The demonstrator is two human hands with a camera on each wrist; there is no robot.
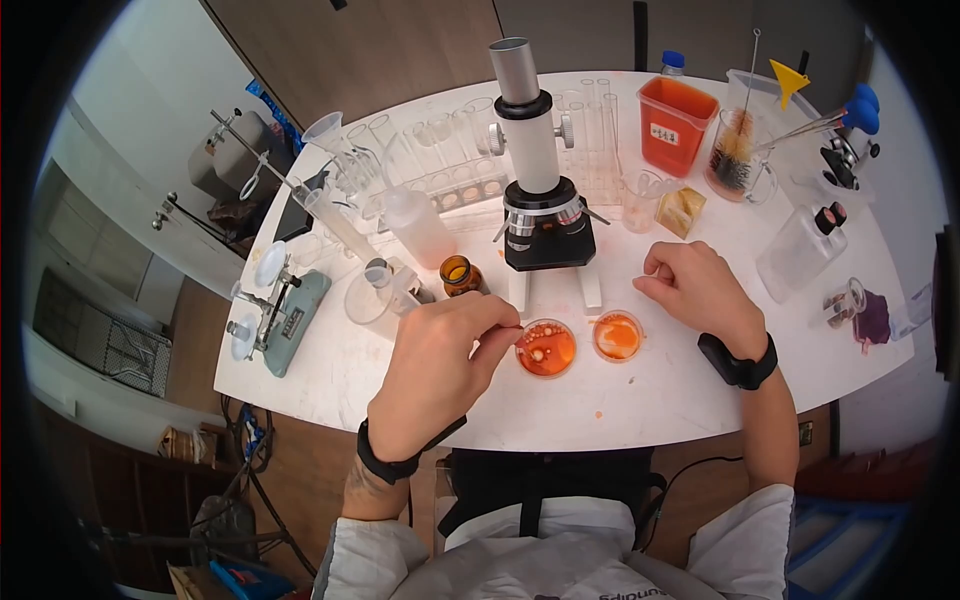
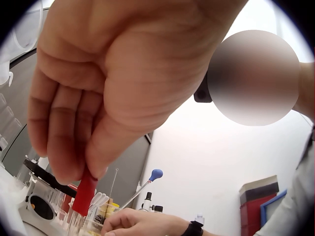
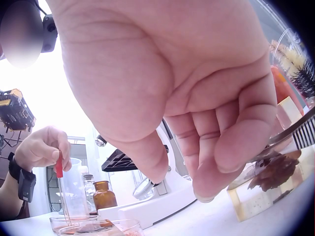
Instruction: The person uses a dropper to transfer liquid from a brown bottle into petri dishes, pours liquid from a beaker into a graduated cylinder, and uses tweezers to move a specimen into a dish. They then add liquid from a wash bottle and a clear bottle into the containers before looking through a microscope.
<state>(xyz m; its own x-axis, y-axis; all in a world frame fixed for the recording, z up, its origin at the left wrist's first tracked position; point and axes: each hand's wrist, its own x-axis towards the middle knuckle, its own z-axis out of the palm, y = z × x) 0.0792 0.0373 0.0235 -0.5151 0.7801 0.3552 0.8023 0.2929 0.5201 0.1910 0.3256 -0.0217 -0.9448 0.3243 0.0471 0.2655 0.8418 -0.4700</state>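
My left hand [image 1: 432,368] pinches the red rubber end [image 2: 84,197] of a thin glass dropper between thumb and fingers. In the right wrist view the dropper stands nearly upright, its lower end down at a shallow glass dish [image 3: 74,227]. That dish of orange-red liquid [image 1: 548,350] holds small pale round pieces, and lies just right of my left fingers. A smaller dish [image 1: 618,338] with orange contents is beside it, on the right. My right hand [image 1: 700,295], fingers loosely curled and holding nothing, hovers right of the smaller dish.
A microscope [image 1: 530,160] stands behind the dishes, with a brown bottle [image 1: 460,275] and a plastic wash bottle [image 1: 418,228] to its left. A green balance [image 1: 298,322] is far left. At the back right are a red container [image 1: 677,125], brushes and a clear bottle [image 1: 803,253].
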